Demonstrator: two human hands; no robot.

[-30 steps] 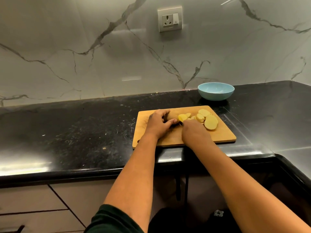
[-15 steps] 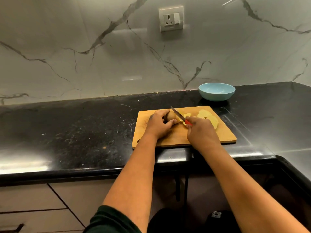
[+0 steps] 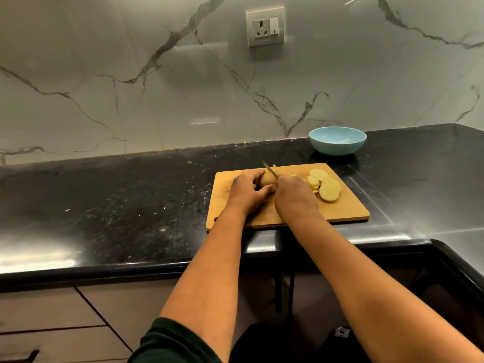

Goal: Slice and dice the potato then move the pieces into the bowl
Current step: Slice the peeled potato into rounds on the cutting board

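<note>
Head view shows, a little right of the frame's middle, a wooden cutting board (image 3: pixel 348 208) on the black surface (image 3: pixel 131 205), where the left hand (image 3: pixel 246 191) holds the uncut end of the potato (image 3: pixel 267 178) in a curled grip. The right hand (image 3: pixel 294 195) is clenched around a knife (image 3: pixel 269 169), its blade resting against the potato's cut side. Several slices (image 3: pixel 326 186) lie on the board's right part, and a light blue bowl (image 3: pixel 337 140) stands just behind the board.
</note>
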